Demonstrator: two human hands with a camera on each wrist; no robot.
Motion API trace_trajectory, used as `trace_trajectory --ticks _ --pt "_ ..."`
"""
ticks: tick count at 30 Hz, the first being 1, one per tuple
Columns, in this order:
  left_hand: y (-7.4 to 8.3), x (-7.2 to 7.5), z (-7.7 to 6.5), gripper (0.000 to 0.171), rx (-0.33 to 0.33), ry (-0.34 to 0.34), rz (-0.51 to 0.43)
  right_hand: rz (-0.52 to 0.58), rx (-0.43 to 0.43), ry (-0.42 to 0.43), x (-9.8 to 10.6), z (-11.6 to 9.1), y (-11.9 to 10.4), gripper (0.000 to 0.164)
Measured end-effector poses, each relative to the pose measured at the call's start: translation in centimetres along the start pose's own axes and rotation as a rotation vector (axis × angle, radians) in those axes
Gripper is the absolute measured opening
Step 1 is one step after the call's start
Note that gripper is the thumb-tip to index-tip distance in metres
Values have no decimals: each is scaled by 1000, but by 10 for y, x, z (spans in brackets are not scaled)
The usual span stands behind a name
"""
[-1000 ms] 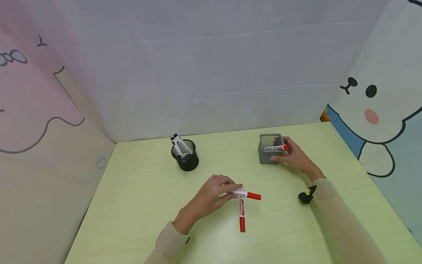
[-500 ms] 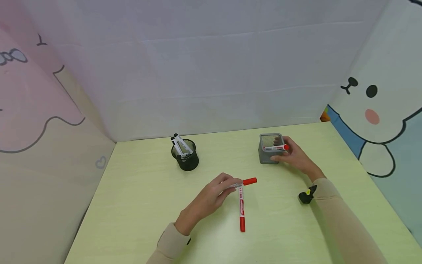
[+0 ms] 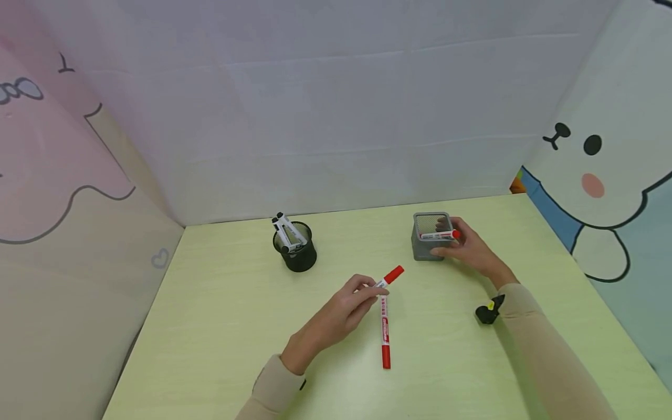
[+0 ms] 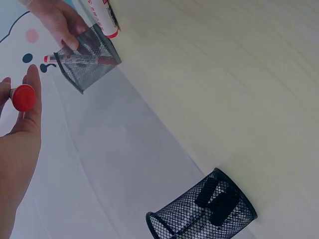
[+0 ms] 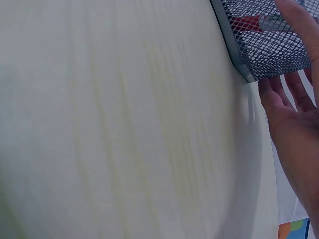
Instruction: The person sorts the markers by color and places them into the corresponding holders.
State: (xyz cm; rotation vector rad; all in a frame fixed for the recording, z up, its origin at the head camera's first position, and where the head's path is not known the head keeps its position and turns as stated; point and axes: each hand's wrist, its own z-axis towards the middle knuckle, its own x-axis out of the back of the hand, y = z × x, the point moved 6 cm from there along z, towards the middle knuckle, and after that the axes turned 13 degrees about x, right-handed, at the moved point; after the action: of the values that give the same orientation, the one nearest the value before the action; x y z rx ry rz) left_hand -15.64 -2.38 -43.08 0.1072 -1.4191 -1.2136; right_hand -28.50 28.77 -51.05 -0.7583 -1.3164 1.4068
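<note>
My left hand [image 3: 332,312] pinches a red-capped marker [image 3: 394,274], its cap pointing up and to the right. In the left wrist view that marker's red end [image 4: 23,98] faces the camera. Just below the fingertips, a second red marker [image 3: 385,332] lies on the table. My right hand [image 3: 472,252] grips the right side of a grey square mesh pen holder [image 3: 426,251], thumb at the front. One red marker [image 3: 438,235] leans inside it, its red end at the rim. Through the mesh, the right wrist view shows a red part of a marker [image 5: 247,23].
A round black mesh pen holder [image 3: 301,261] with several black-capped markers [image 3: 283,233] stands at the back left. The pale table [image 3: 210,326] meets a light cloth backdrop [image 3: 336,116] behind. A small black object [image 3: 487,314] is by the right wrist.
The marker in my left hand has turned, its cap swinging from pointing right to pointing up and right. My right hand and the grey holder stay where they were.
</note>
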Motion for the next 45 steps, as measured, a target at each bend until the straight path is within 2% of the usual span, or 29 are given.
trace_trajectory --ticks 9,16,25,35,45 --pt "3 0 7 39 -11 10 -53 25 24 1 0 -1 2 76" --pt "-1 -4 22 31 21 55 -118 23 28 -3 1 -2 5 75" --pt "-3 -13 35 29 97 6 -233 -42 11 0 2 -2 5 78" --pt "4 -17 53 36 114 19 -214 -69 0 -1 3 -2 0 79" --pt "6 -18 78 33 201 65 -196 -84 7 2 1 -1 0 79"
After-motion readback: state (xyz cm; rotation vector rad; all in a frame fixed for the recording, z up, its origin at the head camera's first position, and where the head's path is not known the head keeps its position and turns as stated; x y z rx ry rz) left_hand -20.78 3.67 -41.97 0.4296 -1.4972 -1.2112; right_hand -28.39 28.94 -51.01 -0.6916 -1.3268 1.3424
